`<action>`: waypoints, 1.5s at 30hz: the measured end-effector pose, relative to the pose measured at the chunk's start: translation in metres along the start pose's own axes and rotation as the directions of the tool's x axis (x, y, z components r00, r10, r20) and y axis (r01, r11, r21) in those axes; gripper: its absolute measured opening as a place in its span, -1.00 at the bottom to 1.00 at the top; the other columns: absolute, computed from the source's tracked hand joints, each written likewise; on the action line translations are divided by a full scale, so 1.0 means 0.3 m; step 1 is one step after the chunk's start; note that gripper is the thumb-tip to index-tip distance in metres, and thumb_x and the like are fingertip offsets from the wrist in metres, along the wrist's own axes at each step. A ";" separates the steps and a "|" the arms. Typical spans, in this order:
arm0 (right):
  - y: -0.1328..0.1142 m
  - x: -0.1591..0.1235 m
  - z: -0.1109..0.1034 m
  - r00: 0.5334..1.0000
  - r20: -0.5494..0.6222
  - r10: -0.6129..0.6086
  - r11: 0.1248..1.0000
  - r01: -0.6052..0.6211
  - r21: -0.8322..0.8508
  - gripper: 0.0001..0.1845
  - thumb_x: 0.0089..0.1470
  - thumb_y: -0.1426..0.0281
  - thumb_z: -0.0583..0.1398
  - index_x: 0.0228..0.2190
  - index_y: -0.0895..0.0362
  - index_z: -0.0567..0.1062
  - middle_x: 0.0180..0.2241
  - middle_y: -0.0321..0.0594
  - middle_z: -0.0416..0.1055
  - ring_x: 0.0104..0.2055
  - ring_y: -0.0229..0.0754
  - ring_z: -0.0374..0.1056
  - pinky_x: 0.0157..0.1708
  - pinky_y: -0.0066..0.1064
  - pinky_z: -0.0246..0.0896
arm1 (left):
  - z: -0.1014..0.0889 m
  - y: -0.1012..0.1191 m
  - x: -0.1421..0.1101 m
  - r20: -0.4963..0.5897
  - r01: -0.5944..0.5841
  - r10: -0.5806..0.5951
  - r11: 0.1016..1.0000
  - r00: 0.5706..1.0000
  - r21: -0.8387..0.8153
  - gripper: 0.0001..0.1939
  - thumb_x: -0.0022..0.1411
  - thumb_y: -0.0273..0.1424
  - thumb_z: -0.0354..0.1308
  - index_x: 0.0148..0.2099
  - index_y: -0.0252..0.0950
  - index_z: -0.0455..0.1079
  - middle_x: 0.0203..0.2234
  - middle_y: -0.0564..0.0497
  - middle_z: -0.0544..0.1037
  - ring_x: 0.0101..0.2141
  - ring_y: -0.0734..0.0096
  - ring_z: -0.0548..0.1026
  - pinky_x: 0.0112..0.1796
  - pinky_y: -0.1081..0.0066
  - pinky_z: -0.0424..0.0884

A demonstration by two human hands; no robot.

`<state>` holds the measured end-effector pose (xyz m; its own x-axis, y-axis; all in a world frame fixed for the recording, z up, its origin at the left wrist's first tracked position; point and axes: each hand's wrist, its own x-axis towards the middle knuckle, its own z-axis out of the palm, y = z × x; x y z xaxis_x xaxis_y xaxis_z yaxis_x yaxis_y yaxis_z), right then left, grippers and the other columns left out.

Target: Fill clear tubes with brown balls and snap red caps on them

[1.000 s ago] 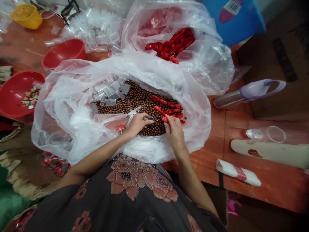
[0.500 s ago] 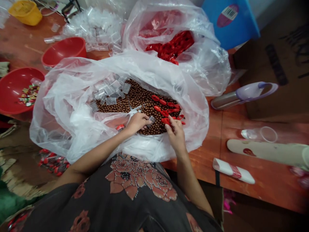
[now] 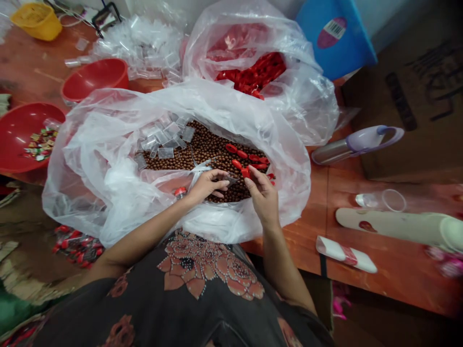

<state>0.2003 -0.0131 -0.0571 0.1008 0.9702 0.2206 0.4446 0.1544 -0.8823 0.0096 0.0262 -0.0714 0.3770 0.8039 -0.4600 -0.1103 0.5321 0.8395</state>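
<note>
Between the thumb and fingers of my left hand (image 3: 208,185) is a small clear plastic container (image 3: 231,180), tilted over the brown beads. My right hand (image 3: 265,197) pinches a red plastic cap (image 3: 246,172) close to the container's right end; I cannot tell whether they touch. Below both hands, small round brown balls (image 3: 206,142) fill an open plastic bag (image 3: 285,135). Several loose red caps (image 3: 237,151) lie on the balls just beyond my right hand. A pile of clear containers (image 3: 164,135) rests on the left part of the balls. One red-capped container (image 3: 180,193) lies near my left wrist.
Behind stands another bag (image 3: 318,115) of red caps. Two red bowls (image 3: 96,79) are at the left, near a heap of clear containers (image 3: 141,46). A steel flask (image 3: 331,152), a pale long bottle (image 3: 390,221) and a carton (image 3: 405,96) stand or lie right. Finished-looking red-capped containers (image 3: 75,246) lie lower left.
My right hand has lifted the red cap slightly and brought it left, nearer the clear container. My left hand has shifted a little right, and its container is now tilted differently.
</note>
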 end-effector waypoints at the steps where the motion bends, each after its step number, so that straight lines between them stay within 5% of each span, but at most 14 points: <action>1: -0.014 0.006 0.005 1.000 0.016 -0.015 1.000 0.015 0.021 -0.60 0.22 0.31 0.18 0.09 -0.11 0.46 0.00 -0.20 0.49 0.04 -0.11 0.41 0.11 -0.07 0.31 | -0.003 0.006 -0.013 0.003 0.000 0.000 1.000 1.000 -0.007 -0.64 0.03 -0.38 0.34 -0.09 -0.29 0.45 -0.26 -0.03 0.55 -0.34 0.38 0.54 -0.43 0.40 0.53; 12: -0.056 0.004 0.060 0.944 0.104 -0.314 0.948 0.318 -0.031 -0.57 0.22 0.47 0.18 0.07 -0.15 0.48 -0.02 -0.24 0.54 0.00 -0.17 0.48 0.02 -0.16 0.44 | -0.013 0.037 -0.077 -0.059 -0.113 0.111 0.993 0.992 -0.038 -0.75 0.02 -0.46 0.35 -0.18 -0.33 0.53 -0.35 -0.01 0.59 -0.36 0.48 0.53 -0.29 0.43 0.51; 20: -0.047 0.003 0.060 0.892 0.188 -0.410 0.887 0.438 -0.147 -0.49 0.22 0.42 0.19 0.18 -0.11 0.37 0.04 -0.15 0.49 0.07 -0.07 0.44 0.05 -0.06 0.44 | -0.027 0.080 -0.111 -0.046 -0.084 0.082 0.996 0.996 -0.042 -0.74 0.02 -0.46 0.37 -0.18 -0.36 0.55 -0.38 -0.05 0.60 -0.43 0.47 0.54 -0.34 0.42 0.52; 25: -0.039 0.025 0.112 0.883 0.269 -0.384 0.880 0.439 -0.183 -0.10 -0.01 0.21 0.38 0.27 0.07 0.16 0.10 0.08 0.35 0.18 0.14 0.30 0.13 0.11 0.32 | -0.040 0.088 -0.121 -0.043 -0.079 0.077 0.996 0.996 -0.052 -0.70 0.04 -0.39 0.37 -0.14 -0.36 0.51 -0.40 -0.05 0.59 -0.48 0.45 0.54 -0.38 0.39 0.51; 34: -0.050 0.050 0.133 0.867 0.205 -0.454 0.867 0.483 -0.124 -0.21 -0.03 0.19 0.38 0.18 0.01 0.24 0.01 -0.04 0.43 0.08 0.07 0.39 0.05 0.02 0.38 | -0.064 0.090 -0.146 -0.023 -0.167 0.165 0.982 0.986 -0.088 -0.68 0.03 -0.28 0.42 -0.18 -0.32 0.54 -0.31 -0.04 0.61 -0.35 0.48 0.53 -0.27 0.49 0.44; 40: -0.064 0.037 0.151 0.882 0.240 -0.407 0.904 0.427 -0.037 -0.26 -0.03 0.16 0.38 0.15 -0.04 0.30 -0.03 -0.11 0.46 -0.02 0.02 0.43 -0.02 -0.03 0.41 | 0.003 0.085 -0.142 0.039 0.069 -0.060 0.953 0.997 -0.294 -0.31 0.19 0.22 0.00 -0.17 -0.35 0.47 -0.50 -0.11 0.55 -0.46 0.35 0.54 -0.49 0.47 0.41; 45: -0.078 0.042 0.147 0.875 0.291 -0.387 0.912 0.410 -0.020 -0.33 0.01 0.15 0.35 0.13 -0.01 0.33 -0.02 -0.08 0.42 0.01 0.03 0.39 -0.01 -0.02 0.37 | 0.041 0.112 -0.131 -0.012 0.077 -0.085 0.950 0.996 -0.304 -0.32 0.21 0.23 -0.06 -0.20 -0.34 0.40 -0.63 0.01 0.42 -0.63 0.47 0.41 -0.64 0.54 0.24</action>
<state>0.1519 0.0037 -0.0519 -0.3433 0.8432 0.4137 0.4643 0.5353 -0.7056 0.0022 0.0093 -0.0216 0.3742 0.7589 -0.5330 -0.3550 0.6482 0.6737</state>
